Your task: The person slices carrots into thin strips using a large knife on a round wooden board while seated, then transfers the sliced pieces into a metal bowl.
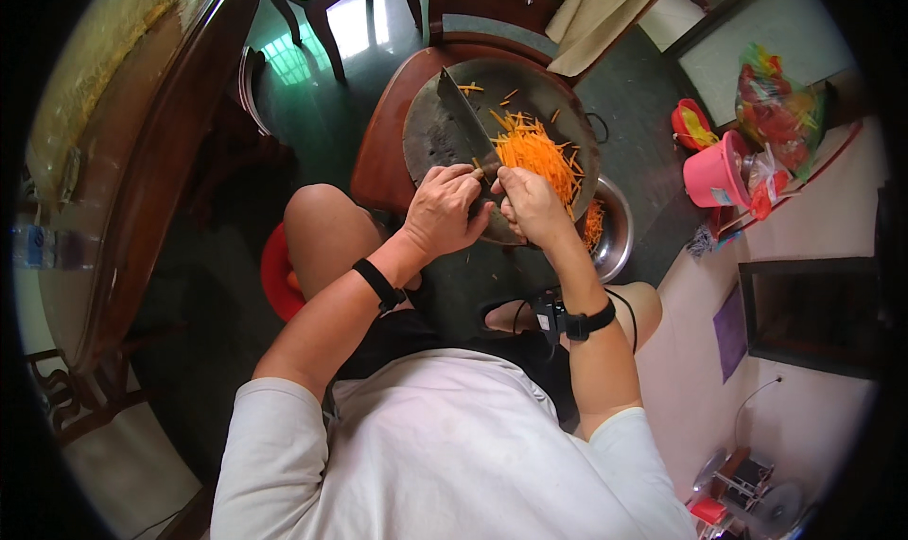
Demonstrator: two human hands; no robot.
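Observation:
A round, dark chopping board rests on a wooden chair seat. My right hand grips a cleaver, its broad blade pointing away to the upper left over the board. Just left of the blade, the fingertips of my left hand press on a small piece of carrot, partly hidden by the fingers. Right of the blade lies a heap of shredded carrot, with a few loose strips near the board's far edge. A steel bowl holding more carrot shreds stands partly under the board's right side.
The wooden chair seat shows left of the board, with a cloth over its back. A red basin is beside my left knee. At right are a pink bucket and a red bowl. A wooden table borders the left.

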